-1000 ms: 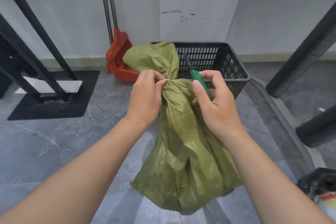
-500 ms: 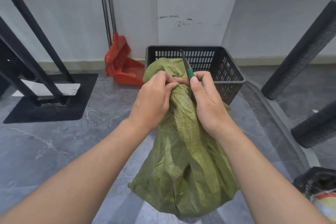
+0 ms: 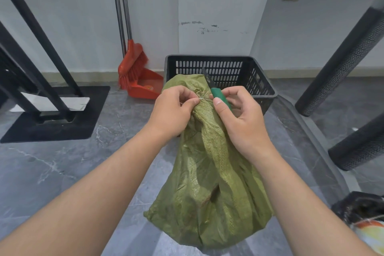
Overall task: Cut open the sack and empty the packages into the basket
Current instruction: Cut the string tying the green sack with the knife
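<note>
A green woven sack (image 3: 209,183) stands on the grey floor in front of me, its neck bunched and bound by a thin white tie (image 3: 202,99). My left hand (image 3: 173,111) pinches the tie at the neck. My right hand (image 3: 239,119) grips a green-handled utility knife (image 3: 219,94) whose blade points up beside the neck. Just behind the sack sits the black slotted basket (image 3: 264,81), and the part of its inside that shows holds nothing. The packages are hidden inside the sack.
An orange broom and dustpan (image 3: 139,77) lean on the wall left of the basket. A black stand with a flat base (image 3: 52,114) is at the left. Two black mesh-covered tubes (image 3: 342,64) slant in from the right. A dark bag (image 3: 361,212) lies at the lower right.
The sack's floppy top dropped and folded back toward the basket. My right hand with the knife closed in on the neck, then eased slightly right; my left hand kept pinching the tie.
</note>
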### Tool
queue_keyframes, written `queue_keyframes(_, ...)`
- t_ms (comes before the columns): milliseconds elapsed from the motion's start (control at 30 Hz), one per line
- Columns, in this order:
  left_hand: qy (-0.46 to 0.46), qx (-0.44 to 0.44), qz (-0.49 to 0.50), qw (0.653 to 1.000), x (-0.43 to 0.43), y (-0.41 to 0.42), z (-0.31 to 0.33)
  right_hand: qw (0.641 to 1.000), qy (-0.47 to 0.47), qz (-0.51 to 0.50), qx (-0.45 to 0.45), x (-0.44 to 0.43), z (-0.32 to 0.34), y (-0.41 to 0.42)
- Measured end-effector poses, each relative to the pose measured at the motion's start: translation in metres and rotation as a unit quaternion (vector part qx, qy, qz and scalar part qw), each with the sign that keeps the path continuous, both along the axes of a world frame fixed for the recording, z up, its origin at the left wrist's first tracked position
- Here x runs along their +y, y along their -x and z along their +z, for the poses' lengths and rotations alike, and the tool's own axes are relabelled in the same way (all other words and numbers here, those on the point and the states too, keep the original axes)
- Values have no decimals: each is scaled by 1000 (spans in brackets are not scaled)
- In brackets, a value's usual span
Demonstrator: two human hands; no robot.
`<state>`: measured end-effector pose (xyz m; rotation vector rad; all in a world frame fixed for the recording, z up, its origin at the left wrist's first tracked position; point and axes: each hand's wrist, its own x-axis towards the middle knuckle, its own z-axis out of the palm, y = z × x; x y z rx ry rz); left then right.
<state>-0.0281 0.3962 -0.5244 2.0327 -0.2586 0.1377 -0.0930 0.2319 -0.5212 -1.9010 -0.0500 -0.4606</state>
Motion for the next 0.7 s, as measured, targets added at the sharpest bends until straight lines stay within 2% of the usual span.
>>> queue_keyframes(133,51,66,-4,997,-1,0,2,996,63,-45,-38,-14,6,5)
queue_keyframes(267,82,90,-4,993,-1,1,1,984,169,-56,-28,-30,11,10)
queue_keyframes(467,108,84,6,991,0,-4,-1,933,344,-100,-19,-39,19,17)
queue_keyframes(700,65,38,33,997,-4,-8,-4,900,415,-128,-24,-40,20,18)
